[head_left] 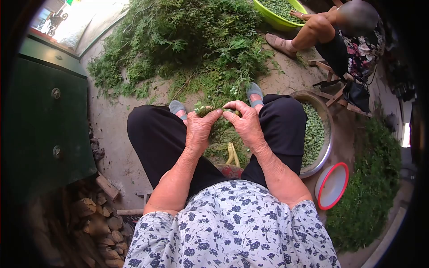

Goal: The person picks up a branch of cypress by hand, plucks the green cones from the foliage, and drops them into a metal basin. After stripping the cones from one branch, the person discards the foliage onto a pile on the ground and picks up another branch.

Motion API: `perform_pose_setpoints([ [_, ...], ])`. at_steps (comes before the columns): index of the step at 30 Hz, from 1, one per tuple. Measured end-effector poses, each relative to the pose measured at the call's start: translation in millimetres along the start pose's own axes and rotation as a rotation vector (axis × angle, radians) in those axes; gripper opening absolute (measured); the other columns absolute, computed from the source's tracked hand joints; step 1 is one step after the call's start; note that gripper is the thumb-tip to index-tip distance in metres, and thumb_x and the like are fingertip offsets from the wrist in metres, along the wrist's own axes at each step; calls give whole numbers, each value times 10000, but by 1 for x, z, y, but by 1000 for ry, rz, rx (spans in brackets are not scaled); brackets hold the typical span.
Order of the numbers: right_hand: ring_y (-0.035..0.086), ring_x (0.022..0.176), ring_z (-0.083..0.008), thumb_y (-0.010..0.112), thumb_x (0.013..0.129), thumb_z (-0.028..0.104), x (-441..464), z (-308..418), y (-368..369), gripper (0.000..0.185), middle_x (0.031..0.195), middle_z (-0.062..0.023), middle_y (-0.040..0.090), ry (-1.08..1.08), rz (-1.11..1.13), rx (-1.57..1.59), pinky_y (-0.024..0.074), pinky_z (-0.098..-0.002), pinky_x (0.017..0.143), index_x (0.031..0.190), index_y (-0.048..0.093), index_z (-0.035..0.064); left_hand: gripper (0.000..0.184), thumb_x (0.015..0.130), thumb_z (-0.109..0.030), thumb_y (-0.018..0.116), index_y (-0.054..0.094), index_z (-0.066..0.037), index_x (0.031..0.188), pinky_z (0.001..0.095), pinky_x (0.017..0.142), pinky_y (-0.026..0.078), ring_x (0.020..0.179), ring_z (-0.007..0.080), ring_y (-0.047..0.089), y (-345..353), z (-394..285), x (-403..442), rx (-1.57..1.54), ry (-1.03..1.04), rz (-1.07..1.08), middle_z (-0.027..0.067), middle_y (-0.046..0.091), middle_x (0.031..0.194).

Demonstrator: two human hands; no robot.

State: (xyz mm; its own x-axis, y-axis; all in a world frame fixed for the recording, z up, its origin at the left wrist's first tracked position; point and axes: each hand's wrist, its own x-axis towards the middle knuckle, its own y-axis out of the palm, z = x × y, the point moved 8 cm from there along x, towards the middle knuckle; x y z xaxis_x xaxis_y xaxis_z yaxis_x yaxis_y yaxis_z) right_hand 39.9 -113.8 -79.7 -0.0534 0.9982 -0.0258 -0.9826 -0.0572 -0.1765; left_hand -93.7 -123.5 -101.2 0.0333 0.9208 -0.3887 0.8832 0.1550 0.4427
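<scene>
Between my knees, a small green sprig [203, 109] with pale green berries is gripped in my left hand [199, 127], thumb pressed against the fingers. Close on its right, my right hand [246, 124] has its fingers curled round a few green berries [232, 111]. The two thumbs nearly meet. Beyond my feet rises a large heap of leafy green branches [183, 40], with loose foliage reaching back under my hands. By my right knee stands a wide metal basin [331, 136] holding many green berries [313, 131].
A white bowl with a red rim [332, 185] leans beside the basin, near more cut greenery [366, 187]. A seated person [357, 49] reaches into a green basin [272, 18] at upper right. Dark green cabinet [53, 120] and firewood [105, 228] stand left.
</scene>
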Motion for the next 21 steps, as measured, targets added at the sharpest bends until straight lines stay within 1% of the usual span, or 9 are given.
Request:
perform_pose_setpoints([
  [4,460,594,-55,619,801,98,-3,11,-2,96,721,9,537,-50,-1,-143,338,-206,491,877,605,39,133,742,-31,666,634,-15,870,229,617,456,677,93,566,0,-2,0,61,70,4,27,623,793],
  [6,493,630,-94,619,815,108,-13,-24,16,118,740,-6,543,481,113,728,362,-216,511,897,573,37,138,732,-32,668,627,-18,864,232,607,456,660,93,564,4,-4,-2,-33,23,-10,16,621,771],
  [7,493,630,-94,619,815,108,-13,-24,15,118,740,-6,543,480,112,727,362,-216,511,897,573,37,138,732,-32,668,627,-18,864,232,607,456,660,93,564,8,-9,-5,-34,23,-8,16,621,771],
  [9,490,634,-120,601,833,97,-15,-24,16,130,753,-23,540,545,109,969,371,-209,529,930,540,34,153,711,-24,662,566,-96,806,188,441,340,517,36,455,15,-13,-10,-63,-76,-5,-40,552,700],
  [10,490,634,-120,601,833,97,-14,-23,12,130,753,-23,540,546,106,968,371,-209,529,930,540,34,153,711,-24,662,566,-96,806,188,441,340,517,36,455,14,-10,-9,-64,-78,-4,-40,552,700],
  [13,513,691,-140,549,850,38,1,-4,-24,122,806,-65,548,361,40,1226,388,-226,530,967,522,17,182,717,-50,673,524,-122,792,174,405,272,452,22,358,0,-7,0,-54,-85,0,-76,455,617],
  [18,549,750,-160,533,824,-43,-5,44,-133,196,845,-88,570,-14,-203,950,427,-236,587,1016,528,-1,234,738,-84,693,503,-114,871,194,430,266,479,34,339,-12,7,6,55,-114,-44,-71,439,641],
  [20,553,751,-161,523,823,-52,-22,37,-185,205,846,-86,566,-66,-384,813,439,-244,592,1022,522,-3,409,760,-120,695,500,-11,1103,223,535,346,601,65,435,-19,10,5,105,-79,-116,-14,539,750],
  [21,555,750,-163,519,821,-56,-32,26,-210,208,859,-86,563,-52,-485,741,443,-250,596,1022,518,-5,556,758,-114,692,411,7,1222,226,549,336,611,68,423,-16,12,8,161,-70,-48,-12,538,769],
])
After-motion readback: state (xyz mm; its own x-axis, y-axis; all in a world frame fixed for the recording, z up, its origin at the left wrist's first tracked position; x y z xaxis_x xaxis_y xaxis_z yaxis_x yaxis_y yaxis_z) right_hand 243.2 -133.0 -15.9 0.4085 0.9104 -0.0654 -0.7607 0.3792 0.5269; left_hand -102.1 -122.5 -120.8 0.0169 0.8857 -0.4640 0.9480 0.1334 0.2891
